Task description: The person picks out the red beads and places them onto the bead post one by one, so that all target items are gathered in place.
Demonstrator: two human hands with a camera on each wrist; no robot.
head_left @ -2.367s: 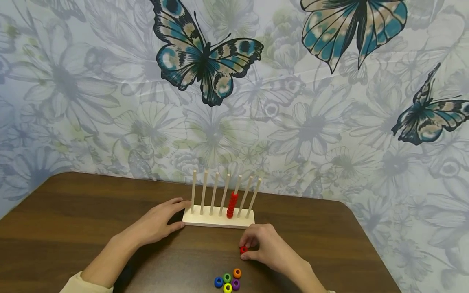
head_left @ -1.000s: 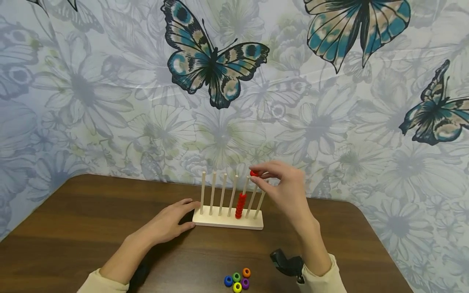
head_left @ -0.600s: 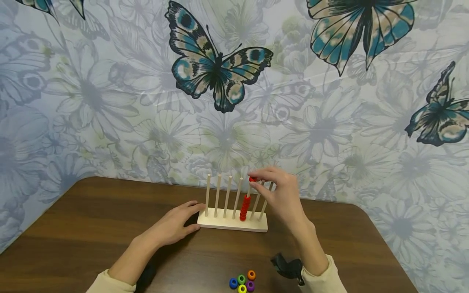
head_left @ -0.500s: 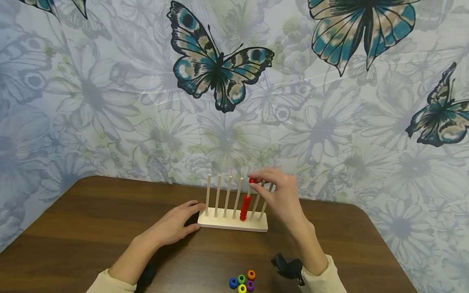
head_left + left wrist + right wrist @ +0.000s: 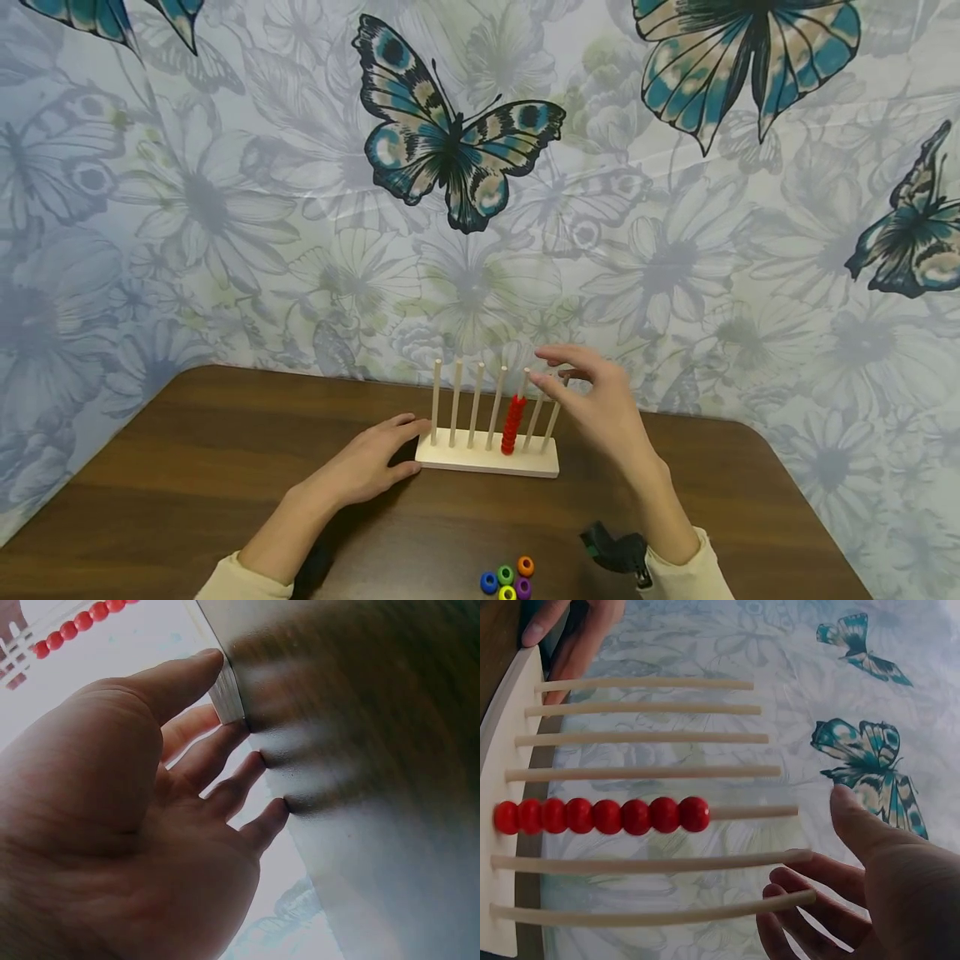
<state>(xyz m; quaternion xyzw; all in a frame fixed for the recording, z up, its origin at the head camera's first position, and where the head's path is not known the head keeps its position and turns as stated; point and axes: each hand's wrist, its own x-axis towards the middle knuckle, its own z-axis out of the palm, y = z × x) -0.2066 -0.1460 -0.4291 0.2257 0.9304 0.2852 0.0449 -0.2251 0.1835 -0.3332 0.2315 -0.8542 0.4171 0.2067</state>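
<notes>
A pale wooden bead stand [image 5: 487,463] with several upright pegs stands on the table. Red beads [image 5: 513,425] are stacked on its third peg from the right; the right wrist view shows that stack [image 5: 607,817] with bare peg above it. My left hand [image 5: 375,463] holds the stand's left end, thumb [image 5: 202,671] at the front edge and index finger toward the back, the other fingertips on the table. My right hand [image 5: 603,408] hovers beside the tops of the right-hand pegs, thumb and fingers apart with nothing between them.
A cluster of loose beads lies near the front of the brown table [image 5: 225,467]: blue [image 5: 489,582], green [image 5: 506,574], orange [image 5: 525,567], purple [image 5: 522,588] and yellow [image 5: 507,593]. A black device [image 5: 615,550] is at the right wrist. Butterfly-patterned fabric [image 5: 300,275] hangs behind.
My right hand carried a red bead up from the table to the peg and let it go; it is now on the stack. The fingers have spread and drawn off rightward. My left hand stays at the stand.
</notes>
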